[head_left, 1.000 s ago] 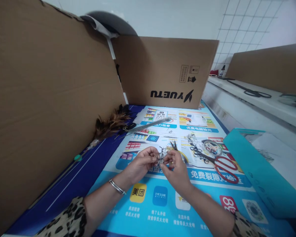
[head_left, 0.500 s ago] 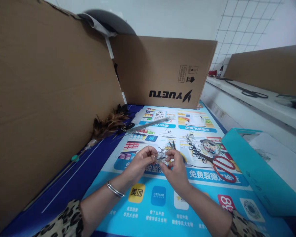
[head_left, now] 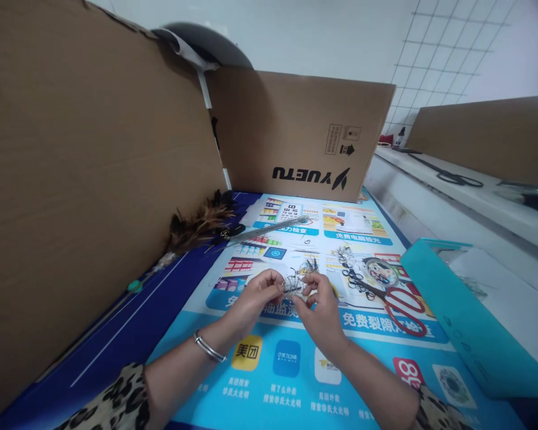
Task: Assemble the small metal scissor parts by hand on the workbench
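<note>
Between my two hands is a small tangled piece of bent silvery wire (head_left: pixel 293 285). My left hand (head_left: pixel 260 297) pinches its left side between thumb and fingers. On the other side my right hand (head_left: pixel 319 303) grips it with thumb and forefinger. Its finer shape is too small to make out. Just beyond my right fingers, dark pointed tips (head_left: pixel 312 264) stick up among more wire. Red-handled scissors (head_left: pixel 406 310) lie to the right, beside a cluster of dark wire loops (head_left: pixel 356 280) and a round picture tin (head_left: pixel 382 272).
A bundle of straight wires (head_left: pixel 273 228) lies across the printed mat (head_left: pixel 197 334). Brown feathers (head_left: pixel 201 220) rest against the left cardboard wall (head_left: pixel 94 149); another cardboard panel (head_left: pixel 296 125) stands behind. A teal box (head_left: pixel 466 322) sits at right, below a ledge with black scissors (head_left: pixel 452 176).
The wire piece has turned slightly between my fingers and looks more spread out. Both hands stay in nearly the same place. The camera view has shifted slightly.
</note>
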A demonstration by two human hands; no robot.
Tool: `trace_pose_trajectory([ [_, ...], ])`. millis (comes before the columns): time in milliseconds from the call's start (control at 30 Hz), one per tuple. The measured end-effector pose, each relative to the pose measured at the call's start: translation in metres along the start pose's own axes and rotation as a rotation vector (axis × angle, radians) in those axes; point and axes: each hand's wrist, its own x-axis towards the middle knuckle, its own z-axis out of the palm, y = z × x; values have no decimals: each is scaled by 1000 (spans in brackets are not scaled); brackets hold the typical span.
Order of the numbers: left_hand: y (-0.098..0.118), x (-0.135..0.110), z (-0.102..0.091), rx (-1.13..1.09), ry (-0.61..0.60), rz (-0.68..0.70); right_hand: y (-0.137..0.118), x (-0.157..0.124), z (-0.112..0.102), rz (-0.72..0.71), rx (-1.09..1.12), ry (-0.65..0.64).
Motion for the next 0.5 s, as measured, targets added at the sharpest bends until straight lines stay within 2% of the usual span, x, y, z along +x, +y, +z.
trace_pose_trajectory([
  [333, 0, -1, 2, 172, 116, 119, 1, 0, 1, 13, 46, -9],
  [500, -2, -1, 1, 170, 101, 106, 0, 0, 1, 9, 67, -4],
])
